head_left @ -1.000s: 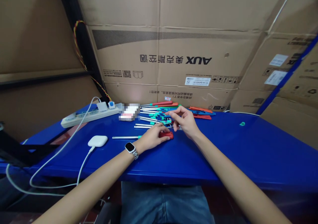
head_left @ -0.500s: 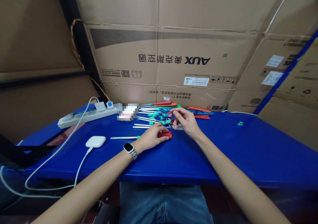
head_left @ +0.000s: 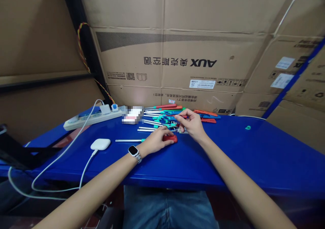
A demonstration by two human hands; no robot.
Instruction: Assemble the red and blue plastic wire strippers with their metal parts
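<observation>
The carton (head_left: 177, 63) behind the table (head_left: 228, 154) reads "AUX" upside down, beside Chinese characters. Its small labels are too small to read

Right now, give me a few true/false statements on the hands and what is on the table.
1. The left hand rests on a red handle on the blue table. True.
2. The right hand lies flat and idle at the table's right edge. False: it is raised at the tool pile, fingers pinched together.
3. A watch is on the left wrist. True.
4. The white case lies unplugged. False: a white cable runs into it.
5. The power strip lies at the table's left rear. True.
</observation>
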